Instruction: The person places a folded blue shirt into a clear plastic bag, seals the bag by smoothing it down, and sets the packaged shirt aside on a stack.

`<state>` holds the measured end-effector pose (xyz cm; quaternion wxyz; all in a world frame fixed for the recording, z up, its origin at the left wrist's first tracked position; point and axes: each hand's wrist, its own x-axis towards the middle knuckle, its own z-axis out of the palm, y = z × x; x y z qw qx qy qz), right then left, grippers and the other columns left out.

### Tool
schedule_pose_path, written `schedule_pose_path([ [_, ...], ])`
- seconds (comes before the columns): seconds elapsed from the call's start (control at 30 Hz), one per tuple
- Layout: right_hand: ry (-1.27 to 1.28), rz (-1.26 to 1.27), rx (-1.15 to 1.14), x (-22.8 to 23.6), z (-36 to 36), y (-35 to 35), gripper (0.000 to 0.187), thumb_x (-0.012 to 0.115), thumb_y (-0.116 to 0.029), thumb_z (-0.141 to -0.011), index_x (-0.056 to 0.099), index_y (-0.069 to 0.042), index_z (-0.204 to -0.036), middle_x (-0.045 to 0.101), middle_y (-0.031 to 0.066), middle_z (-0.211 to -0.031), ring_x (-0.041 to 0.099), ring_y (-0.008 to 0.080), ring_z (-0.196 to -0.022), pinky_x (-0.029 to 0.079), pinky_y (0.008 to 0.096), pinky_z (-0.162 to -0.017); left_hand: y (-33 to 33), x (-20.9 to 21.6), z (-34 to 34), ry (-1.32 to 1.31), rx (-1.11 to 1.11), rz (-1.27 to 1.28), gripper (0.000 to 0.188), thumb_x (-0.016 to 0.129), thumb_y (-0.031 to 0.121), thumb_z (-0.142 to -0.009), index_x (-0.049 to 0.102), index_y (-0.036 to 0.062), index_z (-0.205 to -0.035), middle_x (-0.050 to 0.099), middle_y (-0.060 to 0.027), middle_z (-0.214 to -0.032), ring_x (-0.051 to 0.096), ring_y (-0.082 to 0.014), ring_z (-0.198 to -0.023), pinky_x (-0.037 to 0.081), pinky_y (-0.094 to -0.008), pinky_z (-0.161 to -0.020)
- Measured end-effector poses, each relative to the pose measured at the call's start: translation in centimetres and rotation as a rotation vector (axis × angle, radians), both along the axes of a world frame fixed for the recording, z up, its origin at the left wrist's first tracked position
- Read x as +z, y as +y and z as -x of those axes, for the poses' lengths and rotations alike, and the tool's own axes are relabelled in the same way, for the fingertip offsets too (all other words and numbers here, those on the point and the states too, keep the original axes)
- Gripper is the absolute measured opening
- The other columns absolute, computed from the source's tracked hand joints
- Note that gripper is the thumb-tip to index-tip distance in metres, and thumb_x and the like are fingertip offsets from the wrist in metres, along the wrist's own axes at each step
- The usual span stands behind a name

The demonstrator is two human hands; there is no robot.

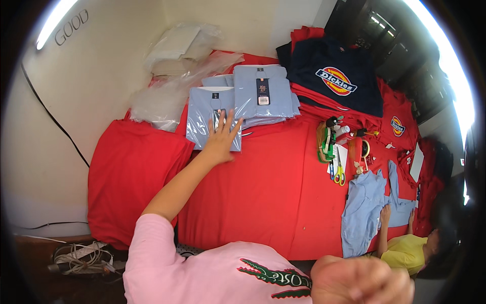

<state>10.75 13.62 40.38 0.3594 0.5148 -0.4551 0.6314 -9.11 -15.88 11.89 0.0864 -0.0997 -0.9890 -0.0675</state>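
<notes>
resting l hand, fingers apart, on bagged blue shirt; prob. stacking step, next: align w/ pile. r hand blurry, grip can't tell.

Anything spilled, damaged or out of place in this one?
Nothing looks spilled or damaged. Only the pale cable at lower left stands out: it lies in a loose tangle, whereas the bagged blue shirt under the left hand is neatly folded.

Glossy clear plastic wraps the smooth blue cloth of the packed shirt; the loose bags are crinkled, shiny plastic. The red cloth looks matt, the wall smooth and painted.
</notes>
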Motion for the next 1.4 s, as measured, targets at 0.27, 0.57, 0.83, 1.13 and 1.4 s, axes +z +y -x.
schedule_pose_path([
  [0.27, 0.473, 0.382, 0.115, 3.1, 1.0, -6.5, 0.036, 0.069, -0.001, -0.101, 0.056, -0.003, -0.135, 0.054, 0.0045, -0.129, 0.057, 0.0184, -0.112, 0.054, 0.0312, -0.081, -5.0, -6.2, 1.8, 0.171, 0.184, 0.224, 0.084, 0.066, 0.012, -0.099, 0.03, 0.0096, -0.174, 0.027, -0.0247, -0.179, 0.034, -0.0525, -0.16, 0.022, -0.0794, -0.124],
  [0.57, 0.081, -0.261, 0.123, -2.3, -0.5, -5.0, 0.042, 0.075, -0.011, -0.101, 0.051, -0.004, -0.135, 0.055, 0.0071, -0.125, 0.059, 0.0269, -0.108, 0.054, 0.0353, -0.079, -8.2, -3.1, 9.6, -0.066, -0.035, -0.116, 0.089, 0.077, 0.02, -0.089, 0.04, 0.0085, -0.169, 0.032, -0.0241, -0.178, 0.038, -0.053, -0.158, 0.031, -0.0649, -0.128],
  [0.83, -0.377, -0.929, -0.336, -13.4, 3.2, -0.4, 0.029, 0.084, -0.007, -0.083, 0.075, -0.007, -0.11, 0.075, 0.0138, -0.114, 0.075, 0.0292, -0.091, 0.062, 0.0392, -0.076, -23.3, -4.4, 9.8, 0.638, 0.619, -0.075, 0.038, 0.078, 0.015, -0.085, 0.08, 0.0012, -0.12, 0.072, -0.0251, -0.135, 0.068, -0.0419, -0.129, 0.043, -0.0618, -0.119],
  [1.13, -0.59, -1.008, -0.483, -17.0, 5.3, 1.9, 0.03, 0.081, 0.002, -0.085, 0.074, -0.002, -0.114, 0.076, 0.0171, -0.115, 0.076, 0.0287, -0.086, 0.062, 0.0389, -0.076, -30.1, 4.1, 7.0, 0.494, 0.966, -0.365, 0.026, 0.064, 0.024, -0.104, 0.079, 0.0031, -0.105, 0.078, -0.0275, -0.101, 0.079, -0.0359, -0.1, 0.06, -0.0491, -0.091],
  [1.4, -0.584, -0.891, -0.444, -17.0, 4.5, -0.3, 0.048, 0.084, -0.002, -0.088, 0.068, -0.001, -0.133, 0.074, 0.0198, -0.128, 0.076, 0.03, -0.094, 0.062, 0.0403, -0.083, -16.8, 16.4, 1.2, 0.124, 0.034, -1.691, 0.021, 0.056, 0.026, -0.115, 0.061, 0.0062, -0.118, 0.077, -0.0185, -0.13, 0.08, -0.0368, -0.107, 0.067, -0.0435, -0.085],
])
